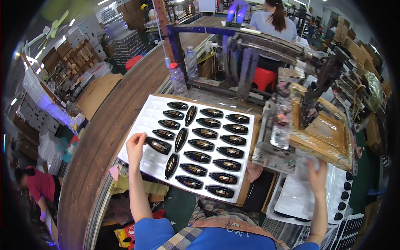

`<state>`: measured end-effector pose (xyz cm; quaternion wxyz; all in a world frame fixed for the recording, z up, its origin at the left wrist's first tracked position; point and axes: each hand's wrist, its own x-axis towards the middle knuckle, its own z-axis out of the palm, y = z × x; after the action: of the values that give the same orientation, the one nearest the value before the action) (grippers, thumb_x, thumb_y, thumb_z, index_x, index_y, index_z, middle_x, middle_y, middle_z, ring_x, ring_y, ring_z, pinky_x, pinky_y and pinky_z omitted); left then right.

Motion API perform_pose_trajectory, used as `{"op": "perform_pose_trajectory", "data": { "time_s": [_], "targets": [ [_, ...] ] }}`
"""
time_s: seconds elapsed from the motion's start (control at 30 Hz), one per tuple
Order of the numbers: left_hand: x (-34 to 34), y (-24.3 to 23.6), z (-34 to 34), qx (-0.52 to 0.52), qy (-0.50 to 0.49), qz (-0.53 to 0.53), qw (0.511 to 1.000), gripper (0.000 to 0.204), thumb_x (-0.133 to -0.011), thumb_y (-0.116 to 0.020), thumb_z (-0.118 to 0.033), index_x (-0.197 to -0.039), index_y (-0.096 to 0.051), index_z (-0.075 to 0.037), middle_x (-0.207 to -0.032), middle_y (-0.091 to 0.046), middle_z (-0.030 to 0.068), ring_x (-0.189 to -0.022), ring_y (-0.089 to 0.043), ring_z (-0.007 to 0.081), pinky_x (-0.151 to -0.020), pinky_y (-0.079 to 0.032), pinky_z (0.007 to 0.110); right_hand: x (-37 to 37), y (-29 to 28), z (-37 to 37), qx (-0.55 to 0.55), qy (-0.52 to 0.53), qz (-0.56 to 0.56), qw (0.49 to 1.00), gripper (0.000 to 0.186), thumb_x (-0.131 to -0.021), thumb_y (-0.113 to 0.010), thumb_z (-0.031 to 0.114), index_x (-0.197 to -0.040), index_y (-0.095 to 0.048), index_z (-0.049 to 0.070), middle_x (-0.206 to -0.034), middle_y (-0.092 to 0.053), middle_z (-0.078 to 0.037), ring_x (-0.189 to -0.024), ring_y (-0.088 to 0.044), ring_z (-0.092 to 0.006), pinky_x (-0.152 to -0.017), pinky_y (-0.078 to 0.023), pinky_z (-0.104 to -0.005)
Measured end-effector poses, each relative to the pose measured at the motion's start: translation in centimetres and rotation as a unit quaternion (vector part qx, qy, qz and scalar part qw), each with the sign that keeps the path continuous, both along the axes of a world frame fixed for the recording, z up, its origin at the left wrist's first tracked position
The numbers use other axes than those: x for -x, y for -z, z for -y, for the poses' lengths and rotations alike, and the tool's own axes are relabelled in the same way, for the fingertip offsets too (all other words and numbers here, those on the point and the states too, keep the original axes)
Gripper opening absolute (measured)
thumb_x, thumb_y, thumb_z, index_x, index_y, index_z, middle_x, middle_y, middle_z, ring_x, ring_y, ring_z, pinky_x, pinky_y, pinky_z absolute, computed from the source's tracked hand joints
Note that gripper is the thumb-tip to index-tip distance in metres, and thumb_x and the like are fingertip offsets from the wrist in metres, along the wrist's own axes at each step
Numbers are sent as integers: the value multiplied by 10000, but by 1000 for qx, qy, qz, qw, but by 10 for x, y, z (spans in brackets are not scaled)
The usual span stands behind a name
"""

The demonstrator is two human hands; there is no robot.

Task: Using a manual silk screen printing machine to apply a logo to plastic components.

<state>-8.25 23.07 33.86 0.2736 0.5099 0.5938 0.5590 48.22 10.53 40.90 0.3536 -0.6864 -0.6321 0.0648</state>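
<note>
Our left hand (135,146) pinches the end of a black piece (157,145) on the left side of the white tray (156,164); our right hand (317,173), blurred beside the wooden frame (323,150), shows fingers whose grip we cannot tell.

- White tray (143,118): shallow, lying slantwise.
- Black pieces (157,146): glossy, gold-printed, tapered; face up in the tray, most crosswise in columns, three lengthwise.

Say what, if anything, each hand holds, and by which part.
The left hand appears to hold a black piece by its left end. The right hand is blurred; whether it holds anything cannot be told.
</note>
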Motion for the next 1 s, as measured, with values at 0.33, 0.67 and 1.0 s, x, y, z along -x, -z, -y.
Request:
{"op": "perform_pose_trajectory", "data": {
  "time_s": [0.33, 0.67, 1.0],
  "targets": [
    [47, 84, 3, 76, -76, -118, 987, 215, -791, -603, -193, -746, -617, 17, -585, -541, -4, -521, -459, 71, -482, -365, 223, -83, -8, 103, -91, 173, -53, 979, 448, -857, -471, 62, -1277, -326, 12, -1253, -416, -122, -1058, -487, -216, -870, -387, -296],
    [54, 79, 4, -46, -140, -303, 942, 228, -865, -503, -172, -946, -557, 35, -837, -588, 122, -758, -538, 200, -697, -434, 286, -188, 13, 219, 99, 446, 151, 877, 733, -737, -613, 403, -1248, -322, -36, -1286, -272, -309, -1204, -286, -406, -976, -282, -410],
    [-199, -30, -27, -121, 145, -229, 955, 132, -780, -520, -19, -896, -562, 29, -817, -590, 144, -761, -566, 217, -705, -431, 303, -207, 39, 259, 153, 451, 110, 872, 678, -698, -615, 480, -1093, -499, -59, -1065, -515, -262, -990, -504, -366, -850, -398, -379]
  ]
}}
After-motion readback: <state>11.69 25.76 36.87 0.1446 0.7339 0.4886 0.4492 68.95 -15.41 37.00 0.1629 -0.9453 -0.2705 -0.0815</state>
